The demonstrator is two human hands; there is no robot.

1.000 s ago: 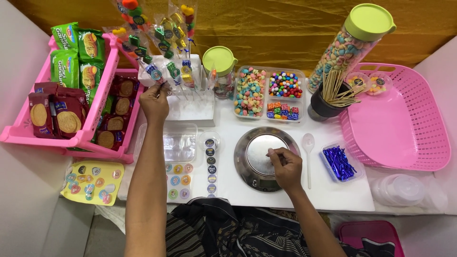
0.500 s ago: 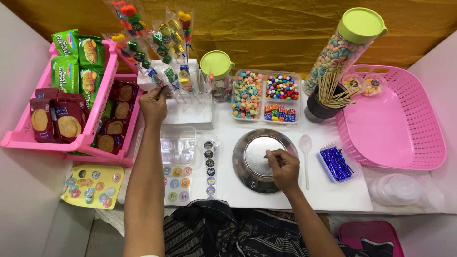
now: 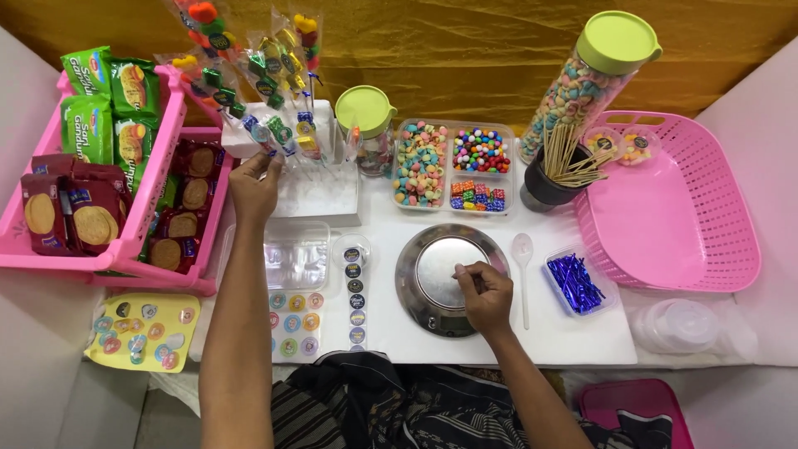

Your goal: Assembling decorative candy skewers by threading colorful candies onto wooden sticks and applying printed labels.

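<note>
My left hand (image 3: 253, 189) reaches forward and pinches the stick of a wrapped candy skewer (image 3: 268, 133) that stands in the white foam block (image 3: 316, 193) with several other skewers. My right hand (image 3: 485, 293) rests over the round steel plate (image 3: 432, 249), fingers curled together around a small dark item that I cannot make out. A white plastic spoon (image 3: 523, 266) lies just right of the plate.
Pink crates (image 3: 158, 187) with biscuit packs stand at left. A divided tray of candies (image 3: 453, 166), a green-lidded jar (image 3: 368, 125), a tall cereal jar (image 3: 590, 79), a cup of wooden sticks (image 3: 549, 183), a pink basket (image 3: 673, 216), blue twist ties (image 3: 573, 283) and sticker sheets (image 3: 140, 331) surround the plate.
My left hand has shifted slightly along the skewers at the foam block. My right hand stays over the steel plate, moved a little toward me.
</note>
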